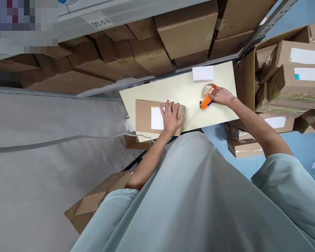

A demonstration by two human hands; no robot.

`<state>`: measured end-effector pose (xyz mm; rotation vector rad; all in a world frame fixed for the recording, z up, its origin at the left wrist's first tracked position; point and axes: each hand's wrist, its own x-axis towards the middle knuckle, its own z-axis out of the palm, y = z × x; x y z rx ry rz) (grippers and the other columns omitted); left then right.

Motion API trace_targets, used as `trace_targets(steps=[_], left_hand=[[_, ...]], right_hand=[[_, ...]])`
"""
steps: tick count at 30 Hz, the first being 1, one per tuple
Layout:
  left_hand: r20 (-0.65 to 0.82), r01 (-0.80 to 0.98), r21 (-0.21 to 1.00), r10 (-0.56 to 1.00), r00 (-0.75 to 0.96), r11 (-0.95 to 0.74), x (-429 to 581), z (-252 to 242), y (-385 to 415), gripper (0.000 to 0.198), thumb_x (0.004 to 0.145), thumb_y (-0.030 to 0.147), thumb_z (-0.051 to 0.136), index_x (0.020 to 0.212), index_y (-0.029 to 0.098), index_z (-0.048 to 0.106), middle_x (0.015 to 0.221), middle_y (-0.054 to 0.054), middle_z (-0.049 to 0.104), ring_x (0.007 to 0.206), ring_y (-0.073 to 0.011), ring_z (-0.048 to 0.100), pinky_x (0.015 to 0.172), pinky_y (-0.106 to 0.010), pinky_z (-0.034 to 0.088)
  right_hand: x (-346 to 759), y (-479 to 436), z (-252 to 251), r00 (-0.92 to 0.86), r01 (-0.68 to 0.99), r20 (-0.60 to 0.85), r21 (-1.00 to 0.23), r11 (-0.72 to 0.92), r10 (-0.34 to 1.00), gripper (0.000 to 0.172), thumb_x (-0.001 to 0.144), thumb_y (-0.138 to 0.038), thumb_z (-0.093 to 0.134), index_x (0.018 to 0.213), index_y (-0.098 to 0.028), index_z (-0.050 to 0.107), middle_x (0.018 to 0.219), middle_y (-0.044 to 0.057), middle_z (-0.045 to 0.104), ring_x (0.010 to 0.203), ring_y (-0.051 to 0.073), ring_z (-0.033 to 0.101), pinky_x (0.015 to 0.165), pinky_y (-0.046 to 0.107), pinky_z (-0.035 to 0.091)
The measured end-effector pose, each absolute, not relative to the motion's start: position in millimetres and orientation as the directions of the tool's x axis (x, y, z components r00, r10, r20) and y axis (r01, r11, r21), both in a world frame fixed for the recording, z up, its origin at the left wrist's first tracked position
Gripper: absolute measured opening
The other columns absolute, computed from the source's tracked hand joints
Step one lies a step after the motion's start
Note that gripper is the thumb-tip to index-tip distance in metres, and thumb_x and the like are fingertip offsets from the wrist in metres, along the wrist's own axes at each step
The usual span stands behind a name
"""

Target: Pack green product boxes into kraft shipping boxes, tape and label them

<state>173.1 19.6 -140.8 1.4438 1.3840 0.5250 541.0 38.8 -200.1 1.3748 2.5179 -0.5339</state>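
A flat brown cardboard box [144, 117] with a white label [156, 118] lies on a pale cream table [183, 92]. My left hand [171, 117] rests flat on the box's right end, fingers spread over the label's edge. My right hand [222, 96] is closed round the orange handle of a tape dispenser [208, 98] that sits on the table to the right of the box. A white pad of labels [203, 74] lies just beyond the dispenser.
Metal shelving [107, 17] packed with brown cartons [186, 31] runs behind the table. Labelled taped boxes [291, 77] are stacked at the right on a blue floor [304, 147]. More boxes [244, 147] sit under the table, flattened cardboard [94, 203] lies lower left, and a grey cable [55, 141] crosses the grey floor.
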Motion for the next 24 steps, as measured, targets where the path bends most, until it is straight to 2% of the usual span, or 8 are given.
trace_targets(steps=[3, 9, 14, 17, 19, 21, 23, 24], left_hand=[[-0.325, 0.477, 0.860, 0.915, 0.241, 0.180, 172, -142, 19, 0.053, 0.081, 0.025, 0.088, 0.132, 0.028, 0.074, 0.165, -0.014, 0.055, 0.175, -0.0379, 0.015, 0.142, -0.057, -0.002], [-0.343, 0.507, 0.848, 0.889, 0.304, 0.154, 168, -140, 14, 0.055, 0.078, 0.024, 0.090, 0.131, 0.028, 0.076, 0.165, -0.013, 0.057, 0.175, -0.0375, 0.018, 0.141, -0.055, -0.006], [-0.340, 0.451, 0.878, 0.873, 0.350, 0.161, 157, -137, 12, 0.050, 0.077, 0.025, 0.092, 0.126, 0.030, 0.079, 0.158, -0.012, 0.063, 0.173, -0.0364, 0.025, 0.141, -0.056, -0.008], [-0.308, 0.500, 0.861, 0.876, 0.370, 0.091, 145, -135, 8, 0.051, 0.085, 0.032, 0.089, 0.134, 0.031, 0.076, 0.167, -0.012, 0.057, 0.175, -0.0366, 0.019, 0.141, -0.058, -0.006], [-0.300, 0.600, 0.789, 0.936, 0.183, 0.135, 132, -136, 3, 0.060, 0.093, 0.042, 0.082, 0.150, 0.029, 0.066, 0.179, -0.014, 0.043, 0.177, -0.0374, 0.006, 0.140, -0.062, -0.003], [-0.276, 0.681, 0.661, 0.946, -0.169, 0.314, 115, -139, -2, 0.071, 0.101, 0.052, 0.069, 0.165, 0.025, 0.049, 0.184, -0.020, 0.029, 0.177, -0.0381, -0.002, 0.139, -0.067, 0.002], [-0.256, 0.665, 0.516, 0.838, -0.482, 0.540, 96, -144, -4, 0.078, 0.107, 0.057, 0.057, 0.172, 0.019, 0.035, 0.183, -0.027, 0.026, 0.177, -0.0394, 0.003, 0.138, -0.069, 0.009], [-0.256, 0.642, 0.450, 0.778, -0.574, 0.621, 87, -147, -4, 0.080, 0.108, 0.058, 0.053, 0.173, 0.016, 0.031, 0.182, -0.030, 0.027, 0.176, -0.0402, 0.009, 0.138, -0.068, 0.012]], right_hand=[[528, 55, -196, -0.547, 0.833, -0.377, -0.154, 0.532, 0.747, 0.033, 0.113, -0.032, 0.047, 0.123, -0.008, 0.068, 0.107, 0.017, 0.081, 0.102, 0.030, 0.073, 0.106, 0.047, 0.051], [451, 89, -202, -0.555, 0.825, -0.420, -0.168, 0.539, 0.718, 0.041, 0.105, -0.031, 0.063, 0.136, -0.004, 0.062, 0.119, 0.021, 0.082, 0.111, 0.033, 0.075, 0.112, 0.049, 0.050], [412, 90, -206, -0.552, 0.817, -0.453, -0.125, 0.562, 0.700, 0.034, 0.105, -0.017, 0.052, 0.134, -0.003, 0.064, 0.120, 0.021, 0.083, 0.115, 0.031, 0.076, 0.116, 0.046, 0.046], [405, 75, -203, -0.543, 0.820, -0.455, -0.105, 0.563, 0.706, 0.037, 0.106, -0.013, 0.047, 0.137, -0.001, 0.063, 0.121, 0.022, 0.082, 0.117, 0.032, 0.076, 0.115, 0.046, 0.045], [399, 59, -200, -0.538, 0.823, -0.457, -0.104, 0.558, 0.709, 0.039, 0.106, -0.010, 0.042, 0.138, 0.001, 0.062, 0.117, 0.022, 0.083, 0.114, 0.032, 0.077, 0.113, 0.046, 0.045], [389, 41, -200, -0.539, 0.825, -0.460, -0.117, 0.553, 0.706, 0.041, 0.106, -0.008, 0.040, 0.138, 0.004, 0.062, 0.113, 0.023, 0.083, 0.109, 0.032, 0.077, 0.111, 0.046, 0.046], [374, 23, -200, -0.551, 0.820, -0.458, -0.145, 0.553, 0.698, 0.041, 0.105, -0.006, 0.038, 0.137, 0.006, 0.062, 0.110, 0.025, 0.083, 0.105, 0.033, 0.078, 0.108, 0.047, 0.046], [365, 14, -201, -0.557, 0.819, -0.454, -0.163, 0.550, 0.696, 0.041, 0.104, -0.005, 0.038, 0.136, 0.007, 0.061, 0.109, 0.026, 0.082, 0.104, 0.034, 0.078, 0.106, 0.047, 0.047]])
